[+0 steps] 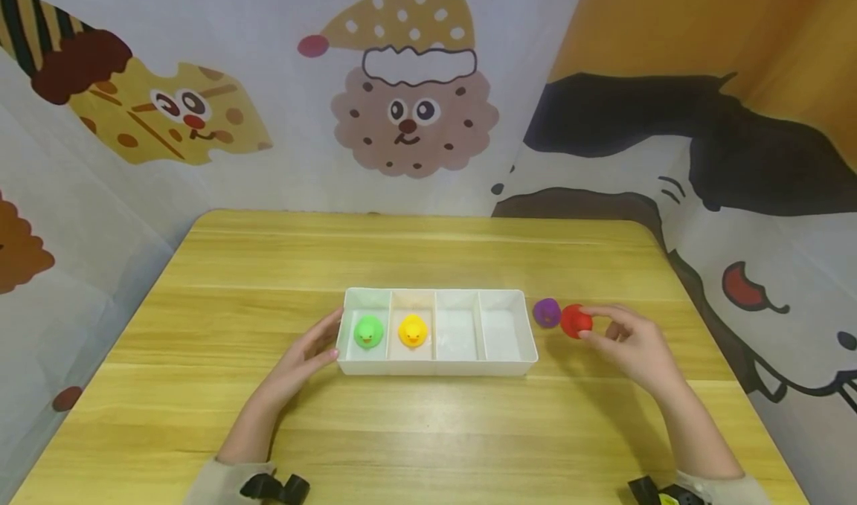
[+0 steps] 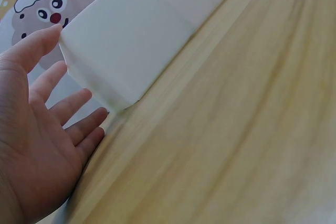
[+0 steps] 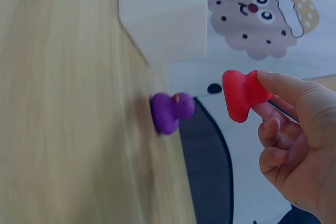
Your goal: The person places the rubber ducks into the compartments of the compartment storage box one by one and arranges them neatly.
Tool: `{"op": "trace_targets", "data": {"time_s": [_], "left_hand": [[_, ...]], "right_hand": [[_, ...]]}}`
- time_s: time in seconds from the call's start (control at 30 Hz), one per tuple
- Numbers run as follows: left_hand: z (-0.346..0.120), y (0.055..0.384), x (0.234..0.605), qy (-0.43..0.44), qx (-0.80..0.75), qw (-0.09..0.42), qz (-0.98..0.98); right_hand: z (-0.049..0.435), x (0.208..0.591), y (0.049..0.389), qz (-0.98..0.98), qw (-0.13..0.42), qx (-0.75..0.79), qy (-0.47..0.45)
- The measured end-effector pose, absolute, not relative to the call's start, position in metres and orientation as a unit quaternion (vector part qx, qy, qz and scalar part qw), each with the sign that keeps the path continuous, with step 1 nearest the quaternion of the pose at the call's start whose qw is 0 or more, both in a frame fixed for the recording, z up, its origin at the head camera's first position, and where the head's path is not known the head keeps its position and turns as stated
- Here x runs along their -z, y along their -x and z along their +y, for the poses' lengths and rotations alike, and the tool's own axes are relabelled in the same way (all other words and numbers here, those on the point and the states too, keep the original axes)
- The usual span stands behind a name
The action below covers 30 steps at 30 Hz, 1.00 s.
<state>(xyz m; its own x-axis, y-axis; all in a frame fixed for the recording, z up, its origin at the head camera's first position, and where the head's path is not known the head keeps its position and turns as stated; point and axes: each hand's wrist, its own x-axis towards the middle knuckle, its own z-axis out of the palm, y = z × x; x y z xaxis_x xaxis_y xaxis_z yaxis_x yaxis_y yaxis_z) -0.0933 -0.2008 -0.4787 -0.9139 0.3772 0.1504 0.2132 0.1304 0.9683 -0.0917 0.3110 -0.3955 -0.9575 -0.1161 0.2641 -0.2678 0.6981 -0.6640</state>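
Note:
A red rubber duck [image 1: 573, 322] is pinched between the thumb and fingers of my right hand [image 1: 632, 345]. In the right wrist view that red duck [image 3: 241, 95] hangs above the table. Just left of it, a purple rubber duck [image 1: 547, 313] sits on the table. My left hand [image 1: 301, 356] rests against the left end of a white divided tray [image 1: 438, 368], its fingers extended and loosely spread in the left wrist view. A green duck [image 1: 368, 332] sits in the leftmost compartment, and a yellow duck [image 1: 413, 332] in the one beside it.
The wooden table [image 1: 428, 430] stretches out around the tray. Behind it and at both sides hangs a cloth [image 1: 268, 185] printed with cartoon figures. The purple duck stands close to the tray's right end.

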Motion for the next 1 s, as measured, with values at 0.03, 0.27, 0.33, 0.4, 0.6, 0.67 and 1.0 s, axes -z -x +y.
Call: {"op": "trace_targets", "data": {"time_s": [0.03,0.27,0.33,0.4,0.6,0.67,1.0], "left_hand": [[-0.201,0.093,0.478,-0.197,-0.63,0.066,0.748],[-0.201,0.094,0.478,-0.201,-0.636,0.065,0.743],[-0.201,0.094,0.478,-0.201,-0.635,0.065,0.743],[-0.201,0.094,0.478,-0.201,-0.635,0.064,0.743],[-0.201,0.093,0.479,-0.201,-0.631,0.067,0.746],[-0.202,0.093,0.479,-0.199,-0.63,0.068,0.748],[-0.201,0.093,0.479,-0.202,-0.631,0.065,0.746]], "right_hand": [[0.308,0.394,0.091,-0.914,0.103,-0.376,-0.109],[0.292,0.386,0.093,-0.909,0.104,-0.381,-0.136],[0.287,0.384,0.093,-0.906,0.104,-0.384,-0.144],[0.282,0.383,0.094,-0.901,0.105,-0.391,-0.153],[0.266,0.379,0.096,-0.884,0.112,-0.414,-0.184],[0.26,0.378,0.097,-0.88,0.11,-0.42,-0.192],[0.22,0.349,0.091,-0.858,0.083,-0.453,-0.229]]}}
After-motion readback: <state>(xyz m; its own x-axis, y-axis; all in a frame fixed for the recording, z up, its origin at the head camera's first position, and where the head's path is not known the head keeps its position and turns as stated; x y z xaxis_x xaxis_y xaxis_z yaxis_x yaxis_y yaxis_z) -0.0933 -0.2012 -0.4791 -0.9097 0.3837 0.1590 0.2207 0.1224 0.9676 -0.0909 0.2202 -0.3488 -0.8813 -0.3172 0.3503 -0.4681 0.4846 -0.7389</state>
